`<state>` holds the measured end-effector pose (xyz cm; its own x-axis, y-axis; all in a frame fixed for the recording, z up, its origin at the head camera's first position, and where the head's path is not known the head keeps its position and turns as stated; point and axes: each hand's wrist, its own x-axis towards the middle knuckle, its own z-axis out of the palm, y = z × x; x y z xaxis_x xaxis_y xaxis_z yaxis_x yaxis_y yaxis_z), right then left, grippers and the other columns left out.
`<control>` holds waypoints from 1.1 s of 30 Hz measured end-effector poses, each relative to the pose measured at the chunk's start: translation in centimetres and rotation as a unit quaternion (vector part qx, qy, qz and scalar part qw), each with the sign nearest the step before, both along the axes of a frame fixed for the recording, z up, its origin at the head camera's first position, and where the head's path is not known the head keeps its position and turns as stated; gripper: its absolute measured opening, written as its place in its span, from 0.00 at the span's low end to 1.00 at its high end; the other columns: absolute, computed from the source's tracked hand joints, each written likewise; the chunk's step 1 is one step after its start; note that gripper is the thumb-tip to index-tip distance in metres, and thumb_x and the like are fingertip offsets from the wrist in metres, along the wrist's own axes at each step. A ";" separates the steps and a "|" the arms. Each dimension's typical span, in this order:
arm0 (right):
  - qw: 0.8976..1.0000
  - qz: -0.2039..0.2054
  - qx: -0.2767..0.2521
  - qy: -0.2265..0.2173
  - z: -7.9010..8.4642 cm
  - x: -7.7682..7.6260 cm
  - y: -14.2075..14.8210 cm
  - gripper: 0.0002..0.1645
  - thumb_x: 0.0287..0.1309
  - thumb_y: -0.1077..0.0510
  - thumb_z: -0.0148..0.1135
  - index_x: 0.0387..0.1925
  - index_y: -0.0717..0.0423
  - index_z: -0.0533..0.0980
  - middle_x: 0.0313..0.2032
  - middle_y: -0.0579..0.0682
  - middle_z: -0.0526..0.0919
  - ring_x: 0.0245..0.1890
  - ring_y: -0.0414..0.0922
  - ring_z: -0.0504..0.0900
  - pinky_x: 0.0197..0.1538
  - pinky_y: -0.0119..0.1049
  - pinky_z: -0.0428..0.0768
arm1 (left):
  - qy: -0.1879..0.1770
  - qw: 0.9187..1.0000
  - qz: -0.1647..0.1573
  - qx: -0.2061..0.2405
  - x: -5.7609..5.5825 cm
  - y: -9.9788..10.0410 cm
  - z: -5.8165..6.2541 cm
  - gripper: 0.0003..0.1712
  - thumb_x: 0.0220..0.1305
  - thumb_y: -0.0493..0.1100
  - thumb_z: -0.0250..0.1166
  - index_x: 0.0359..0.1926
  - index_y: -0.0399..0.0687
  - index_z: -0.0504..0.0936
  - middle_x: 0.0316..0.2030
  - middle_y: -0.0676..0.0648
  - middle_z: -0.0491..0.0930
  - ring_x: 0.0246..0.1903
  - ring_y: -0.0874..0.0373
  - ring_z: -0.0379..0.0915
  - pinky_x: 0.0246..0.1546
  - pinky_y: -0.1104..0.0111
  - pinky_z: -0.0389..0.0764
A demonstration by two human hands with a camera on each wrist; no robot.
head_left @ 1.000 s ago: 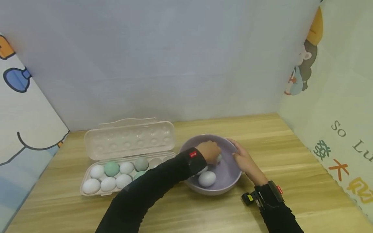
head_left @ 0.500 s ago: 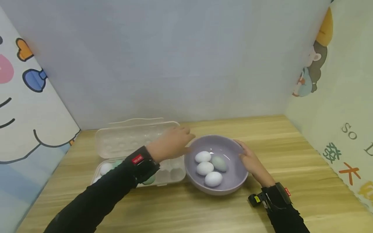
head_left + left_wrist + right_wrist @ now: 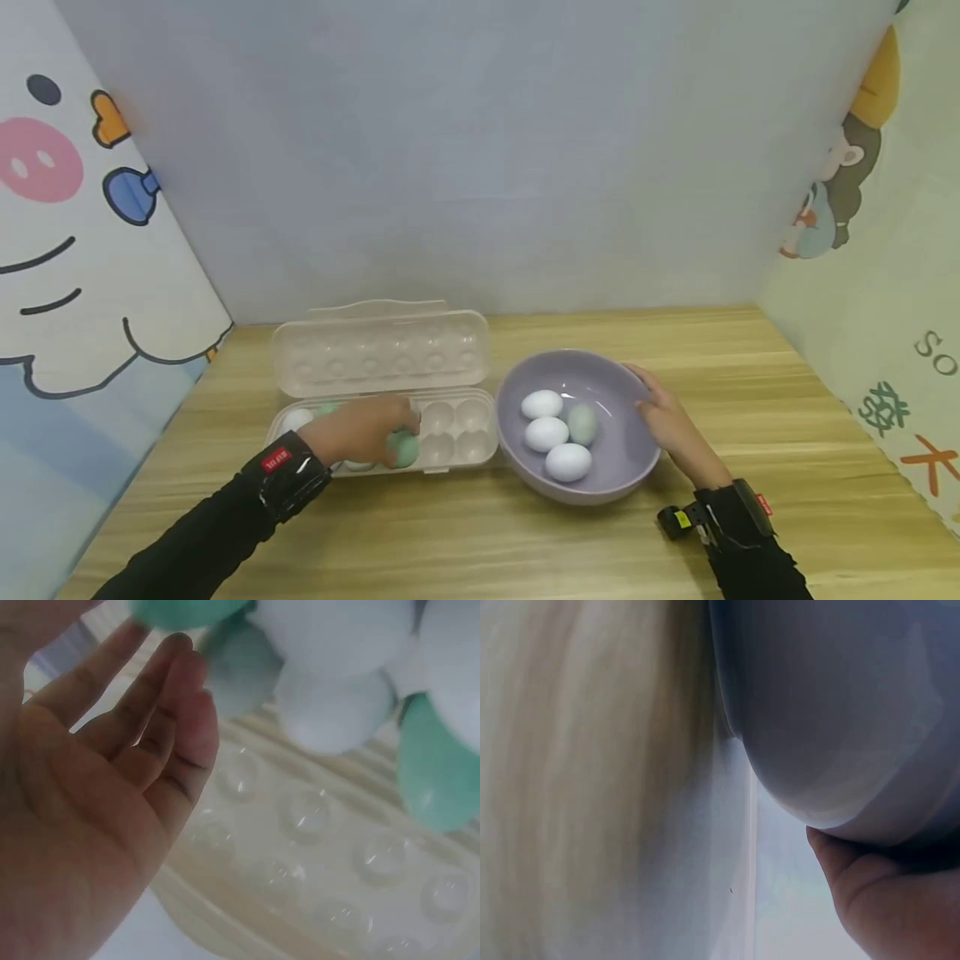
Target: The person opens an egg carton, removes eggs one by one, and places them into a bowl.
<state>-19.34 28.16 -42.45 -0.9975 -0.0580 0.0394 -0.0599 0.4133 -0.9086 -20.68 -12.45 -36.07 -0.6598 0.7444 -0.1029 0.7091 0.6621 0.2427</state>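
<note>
My left hand (image 3: 362, 429) is over the egg carton (image 3: 459, 457), its thumb and fingers around a green egg (image 3: 405, 448) in the front row. In the left wrist view the fingertips meet that green egg (image 3: 191, 609) at the top edge, beside white eggs (image 3: 334, 709) and another green egg (image 3: 439, 769). My right hand (image 3: 671, 429) grips the right rim of a purple bowl (image 3: 577, 492). Three white eggs (image 3: 567, 462) and one pale green egg (image 3: 582, 424) lie in the bowl. The right wrist view has the thumb (image 3: 870, 877) against the bowl's wall (image 3: 832, 727).
The carton's clear lid (image 3: 381, 354) stands folded back behind it. Bare cups (image 3: 472, 414) show at the carton's right end, close to the bowl. A wooden tabletop (image 3: 465, 542) carries everything, with a grey back wall (image 3: 480, 167) and printed side walls.
My left hand has come out of the bowl, leaving the pale green egg there, and moved left to the carton's green egg. The right hand stays on the rim. The head view has turned left.
</note>
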 end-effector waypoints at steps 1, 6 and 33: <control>1.000 0.001 -0.002 -0.004 0.0 0.0 0.1 0.35 0.61 0.72 0.37 0.71 0.61 0.53 0.67 0.69 0.56 0.58 0.66 0.66 0.49 0.49 0.75 | 0.007 1.000 -0.006 0.008 0.0 0.0 -0.4 0.19 0.39 0.32 0.73 0.38 0.42 0.83 0.33 0.51 0.76 0.35 0.56 0.72 0.38 0.63 0.76; 1.000 0.002 -0.015 -0.016 0.1 0.1 0.2 0.35 0.62 0.72 0.36 0.72 0.59 0.52 0.68 0.68 0.54 0.60 0.66 0.64 0.49 0.48 0.74 | 0.041 0.999 -0.017 0.016 -0.1 0.1 -1.3 0.15 0.39 0.33 0.72 0.32 0.47 0.80 0.29 0.54 0.74 0.32 0.57 0.71 0.35 0.64 0.76; 0.999 -0.005 -0.031 -0.006 0.0 0.0 0.3 0.34 0.62 0.73 0.35 0.70 0.62 0.54 0.69 0.66 0.54 0.60 0.66 0.64 0.52 0.52 0.75 | 0.065 0.975 -0.100 0.185 -3.4 14.1 4.0 0.26 0.52 0.38 0.68 0.55 0.41 0.78 0.44 0.46 0.73 0.40 0.58 0.71 0.40 0.73 0.74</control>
